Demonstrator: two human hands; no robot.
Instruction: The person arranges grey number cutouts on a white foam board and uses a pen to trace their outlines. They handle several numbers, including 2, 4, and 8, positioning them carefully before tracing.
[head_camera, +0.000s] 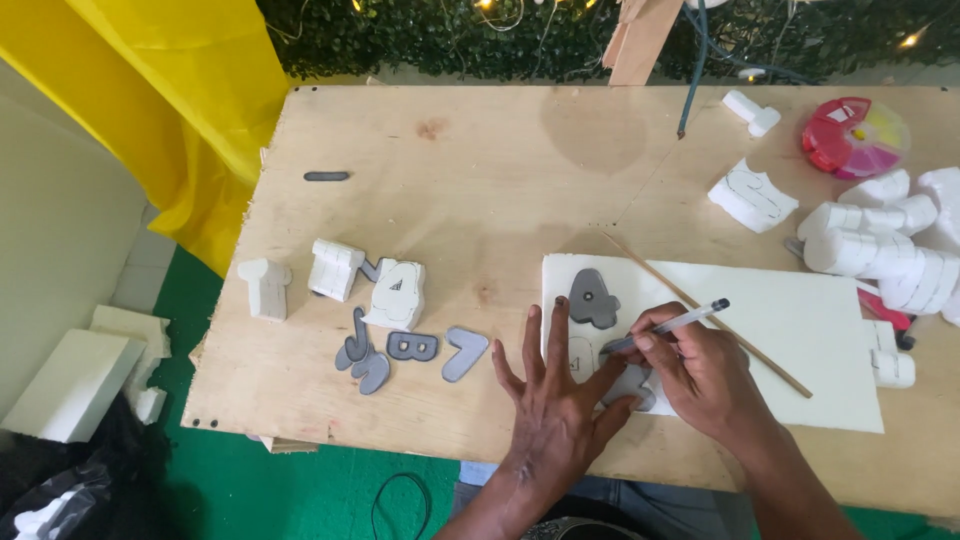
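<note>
Tracing on foam sheet (780, 330): left hand (555, 410), fingers spread flat, pins a grey template (630, 385) so it cannot slip; right hand (700, 370) pinches a pen (680, 322), tip at the template's edge. A grey numeral (594, 298) lies just beside, on the same sheet. Spare templates (410, 348) lie left on the table (480, 160).

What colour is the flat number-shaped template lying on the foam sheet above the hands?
Dark grey template, seen in the head view.

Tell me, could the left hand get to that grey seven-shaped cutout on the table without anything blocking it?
Probably yes. The left hand lies flat on the white foam sheet, and the grey seven-shaped cutout sits just to its left on bare plywood, with nothing between them.
</note>
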